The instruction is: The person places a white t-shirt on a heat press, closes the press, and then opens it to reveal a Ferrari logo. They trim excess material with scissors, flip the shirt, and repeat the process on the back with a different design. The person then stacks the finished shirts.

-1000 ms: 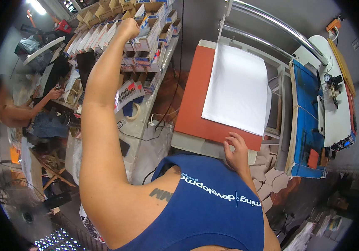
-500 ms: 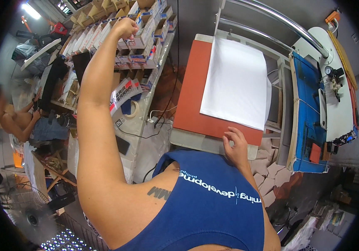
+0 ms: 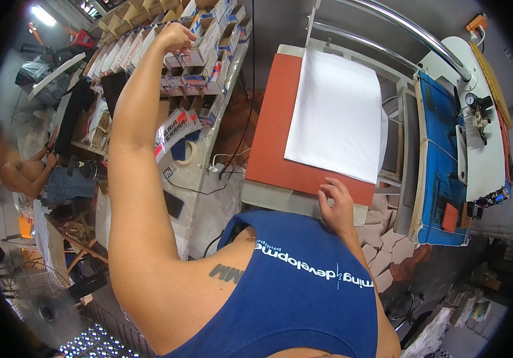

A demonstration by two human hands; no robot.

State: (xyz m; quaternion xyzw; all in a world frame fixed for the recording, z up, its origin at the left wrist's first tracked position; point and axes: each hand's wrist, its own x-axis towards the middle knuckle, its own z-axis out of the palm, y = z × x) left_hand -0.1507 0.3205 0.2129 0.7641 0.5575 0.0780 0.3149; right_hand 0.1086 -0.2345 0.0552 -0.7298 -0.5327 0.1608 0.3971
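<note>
Left hand is hanging over the cardboard boxes, fingers loosely curled; cannot tell if holding anything. Right hand is sitting half-open at the red board's near edge, toward its right corner. White cloth is lying across the board, reaching its right edge.

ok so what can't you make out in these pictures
All in the head view:
Whether the left hand holds anything: its own curled fingers hide the palm.
What fills the cardboard boxes beside it: their walls block most of the insides.
The covered part of the red board: the white sheet lies over it.
Blades of the fan: blurred, seemingly spinning.
</note>
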